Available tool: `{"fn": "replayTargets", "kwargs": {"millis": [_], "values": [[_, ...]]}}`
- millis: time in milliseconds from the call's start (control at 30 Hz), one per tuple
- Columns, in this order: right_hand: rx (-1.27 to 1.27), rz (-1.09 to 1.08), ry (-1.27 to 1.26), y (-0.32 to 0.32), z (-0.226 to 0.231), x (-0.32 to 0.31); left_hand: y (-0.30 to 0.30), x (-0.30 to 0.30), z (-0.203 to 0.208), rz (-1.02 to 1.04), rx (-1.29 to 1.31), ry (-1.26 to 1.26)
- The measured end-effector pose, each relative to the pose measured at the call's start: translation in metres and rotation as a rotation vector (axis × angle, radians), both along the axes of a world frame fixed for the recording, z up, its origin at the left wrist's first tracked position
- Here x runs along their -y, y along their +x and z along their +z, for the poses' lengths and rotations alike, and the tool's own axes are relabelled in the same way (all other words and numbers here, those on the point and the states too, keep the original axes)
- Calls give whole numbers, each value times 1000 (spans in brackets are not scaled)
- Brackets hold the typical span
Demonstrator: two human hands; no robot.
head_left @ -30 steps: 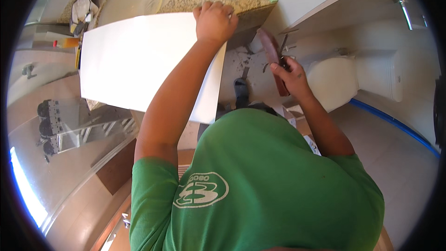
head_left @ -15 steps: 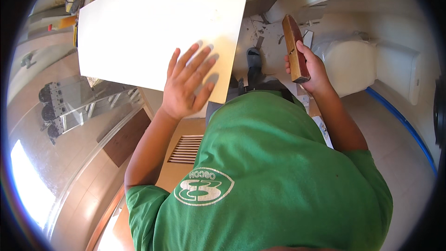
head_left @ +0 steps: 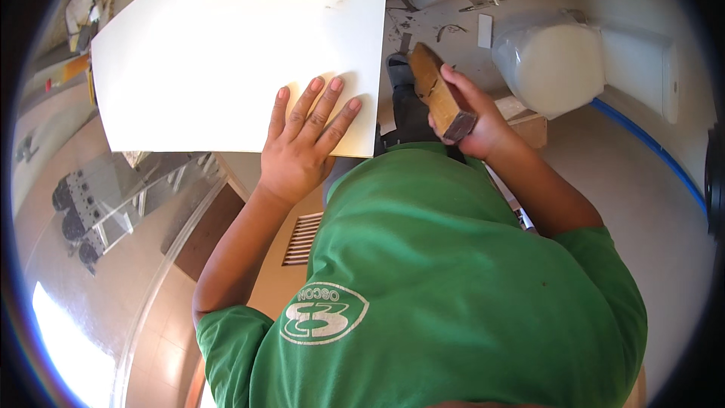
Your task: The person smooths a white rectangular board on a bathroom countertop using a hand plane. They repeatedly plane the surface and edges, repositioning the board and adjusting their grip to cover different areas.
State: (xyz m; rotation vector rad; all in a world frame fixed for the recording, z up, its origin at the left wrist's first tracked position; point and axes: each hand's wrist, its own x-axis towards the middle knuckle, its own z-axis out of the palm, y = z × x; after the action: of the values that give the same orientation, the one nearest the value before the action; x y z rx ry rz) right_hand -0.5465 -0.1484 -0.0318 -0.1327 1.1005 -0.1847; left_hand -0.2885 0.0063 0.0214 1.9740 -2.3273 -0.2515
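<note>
My left hand (head_left: 302, 153) lies flat, fingers (head_left: 321, 106) spread on the lower edge of the large white panel (head_left: 234, 45), apparently to steady it. My right hand (head_left: 483, 125) wraps its fingers around a wooden block (head_left: 440, 98), gripped just beside the panel's right edge. A white toilet (head_left: 559, 64) stands beyond on the tiled floor (head_left: 634, 189).
</note>
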Motion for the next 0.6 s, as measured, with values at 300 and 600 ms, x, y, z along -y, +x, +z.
{"fn": "replayTargets", "kwargs": {"millis": [300,600], "values": [[-78,-52,29,38,51,-85,10,2,-2,-83,6,-25],[-84,-167,-25,51,56,-122,11,1,-8,-148,-30,-59]]}}
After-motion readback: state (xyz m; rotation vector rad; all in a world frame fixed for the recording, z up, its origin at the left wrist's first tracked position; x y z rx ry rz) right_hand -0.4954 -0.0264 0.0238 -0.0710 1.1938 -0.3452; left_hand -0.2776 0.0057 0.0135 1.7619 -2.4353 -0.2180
